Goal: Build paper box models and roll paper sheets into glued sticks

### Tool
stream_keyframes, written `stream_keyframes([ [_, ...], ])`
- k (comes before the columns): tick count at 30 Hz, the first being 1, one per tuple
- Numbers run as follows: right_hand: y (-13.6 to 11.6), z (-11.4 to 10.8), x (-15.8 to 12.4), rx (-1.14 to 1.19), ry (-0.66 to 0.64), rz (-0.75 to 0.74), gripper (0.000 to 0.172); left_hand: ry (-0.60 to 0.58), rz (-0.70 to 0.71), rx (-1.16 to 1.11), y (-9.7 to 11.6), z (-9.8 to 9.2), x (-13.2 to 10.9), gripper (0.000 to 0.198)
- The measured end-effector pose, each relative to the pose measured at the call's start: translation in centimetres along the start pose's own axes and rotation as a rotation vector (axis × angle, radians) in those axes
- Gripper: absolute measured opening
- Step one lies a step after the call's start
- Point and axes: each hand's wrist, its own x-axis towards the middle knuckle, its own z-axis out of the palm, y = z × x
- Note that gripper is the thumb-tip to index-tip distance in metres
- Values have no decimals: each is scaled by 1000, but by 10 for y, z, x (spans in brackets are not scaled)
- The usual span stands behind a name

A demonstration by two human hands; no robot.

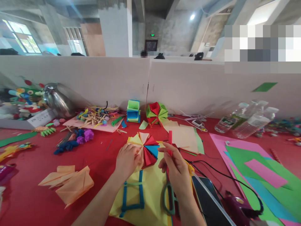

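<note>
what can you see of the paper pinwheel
The paper pinwheel is a round disc of folded wedges: yellow and peach on top, red and blue at right. It stands tilted over a yellow sheet, gripped at its left edge by the left hand. The right hand holds a red strip beside it.

The round multicolour folded-paper fan (144, 147) and the narrow red paper strip (170, 141) look matt and smooth. The red desk (98, 157) is matt. The silver metal kettle (56, 99) shines, the clear plastic bottles (249, 121) gleam, and the black phone screen (207, 197) is glossy.

No legible text (bottle label (223, 121) blurred)
</note>
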Motion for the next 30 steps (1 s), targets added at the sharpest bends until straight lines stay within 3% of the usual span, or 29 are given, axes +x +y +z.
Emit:
stream_keyframes([
  [4, 1, -3, -2, -9, -12, -22, 32, 17, -40, 6, 4, -3, -8, 10],
  [9, -1, -13, -9, 176, -199, 24, 40, 71, -6, -50, 11, -6, -30, 14],
  [11, -3, -15, -12, 205, -209, 22, 39, 96, 20, -73, 12, -7, -38, 15],
  [14, -7, -14, -14, 72, -122, 27, 27, 105, 67, -74, 13, -11, -45, 18],
  [17, -12, -11, -13, -192, -28, -3, 30, 82, 120, -47, 14, -18, -48, 18],
  [20, -17, -7, -10, -360, -18, -26, 30, 81, 147, -39, 16, -21, -50, 18],
  [30, -7, 11, 1, -345, -106, 77, 34, 70, 162, -102, 12, -17, -50, 20],
])
